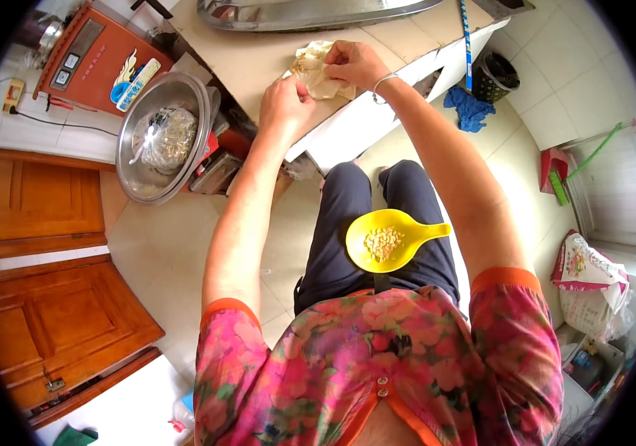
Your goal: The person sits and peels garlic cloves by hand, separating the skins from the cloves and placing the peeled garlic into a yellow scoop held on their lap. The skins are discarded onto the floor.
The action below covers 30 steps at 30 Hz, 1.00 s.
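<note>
A crumpled, pale yellow sheet of paper or cloth [318, 72] with a brownish patch lies on the tiled counter's near edge. My left hand [289, 103] pinches its left edge between thumb and fingers. At its right side my right hand [346, 66], with a bracelet at the wrist, has thumb and forefinger close together; whether they grip the sheet cannot be told. On my lap rests a yellow plastic ladle-shaped bowl [414, 227] with its handle to the right, holding small pale seeds or kernels [384, 243].
A large metal tray [295, 21] sits at the counter's far side. Nested metal basins [128, 167] hold a filled plastic bag [170, 139] at left. A blue patterned strip [467, 50] crosses the counter's right edge. A blue cloth [469, 107] and black basket [493, 81] are on the floor.
</note>
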{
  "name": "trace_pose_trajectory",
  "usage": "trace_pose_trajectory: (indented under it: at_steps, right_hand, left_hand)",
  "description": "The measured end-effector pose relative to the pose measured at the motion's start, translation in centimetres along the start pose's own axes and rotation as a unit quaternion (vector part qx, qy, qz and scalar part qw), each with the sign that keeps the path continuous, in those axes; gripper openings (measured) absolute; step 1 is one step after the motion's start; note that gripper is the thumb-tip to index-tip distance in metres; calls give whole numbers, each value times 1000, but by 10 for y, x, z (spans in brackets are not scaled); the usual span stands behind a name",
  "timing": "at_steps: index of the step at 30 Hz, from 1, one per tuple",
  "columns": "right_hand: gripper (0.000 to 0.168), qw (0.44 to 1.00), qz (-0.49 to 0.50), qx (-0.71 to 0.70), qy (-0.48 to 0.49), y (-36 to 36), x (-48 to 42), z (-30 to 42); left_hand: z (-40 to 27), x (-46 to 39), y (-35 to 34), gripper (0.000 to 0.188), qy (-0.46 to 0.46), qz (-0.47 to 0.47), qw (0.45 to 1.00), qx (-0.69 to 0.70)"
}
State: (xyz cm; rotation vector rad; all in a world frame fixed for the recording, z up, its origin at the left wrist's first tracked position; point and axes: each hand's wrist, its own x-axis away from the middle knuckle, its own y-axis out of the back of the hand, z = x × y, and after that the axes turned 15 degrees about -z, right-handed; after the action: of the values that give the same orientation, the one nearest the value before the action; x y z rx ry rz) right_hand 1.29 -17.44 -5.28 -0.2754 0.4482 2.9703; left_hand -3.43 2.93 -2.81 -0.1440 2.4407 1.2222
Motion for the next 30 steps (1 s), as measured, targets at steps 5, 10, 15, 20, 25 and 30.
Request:
trace_pose_trajectory:
  at_steps: [5,10,15,20,25,30]
  right_hand:
    - [19,1000,-6,24,6,-1,1,0]
    - [19,999,-18,38,27,1,1,-1]
    - [19,999,-15,46,21,1,3,4]
    - [19,998,-16,52,16,1,4,10]
    - [19,1000,-6,27,7,1,4,10]
    - [20,998,-9,67,19,2,4,2]
  left_hand:
    - [-11,-10,-1,12,-78,68,991,-84]
    - [-15,-2,-2,18,-162,50,978,-119]
    - [-13,0,4,18,-157,76,977,-125]
    - [-15,1,8,15,-139,100,976,-136]
    - [-10,7,12,12,-103,83,989,-71]
    - [-84,107,48,11,-45,208,963,162]
